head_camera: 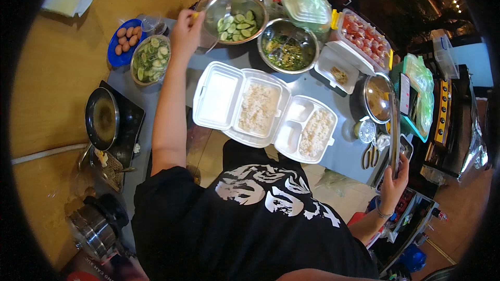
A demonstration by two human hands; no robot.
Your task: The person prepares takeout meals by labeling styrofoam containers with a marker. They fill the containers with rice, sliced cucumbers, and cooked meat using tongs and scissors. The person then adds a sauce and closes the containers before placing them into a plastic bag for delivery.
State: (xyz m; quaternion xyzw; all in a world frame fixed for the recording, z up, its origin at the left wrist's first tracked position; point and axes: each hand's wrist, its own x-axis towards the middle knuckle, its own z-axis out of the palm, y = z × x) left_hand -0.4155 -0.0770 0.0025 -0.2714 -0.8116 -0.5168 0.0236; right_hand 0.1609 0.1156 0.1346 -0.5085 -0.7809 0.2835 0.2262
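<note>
My left hand [188,33] is raised at the left edge of the steel bowl of sliced cucumber [239,25], fingers closed on a small yellow thing, perhaps a utensil's handle end. At the right, my right hand [395,181] grips the lower end of long metal tongs [394,136], which point up past the steel pot [375,97]. Before me, two open white foam boxes hold rice: one with a single compartment [258,107], the other with divided compartments [306,128]. A steel bowl of chopped greens in oil [288,47] stands behind them.
Brown eggs on a blue plate [124,43], a covered bowl of cucumber [151,60] and a frying pan [102,119] are at left. A tub of red wrapped food [363,41], a small foam box [336,68], scissors [369,157] and a teal basket [418,97] stand at right.
</note>
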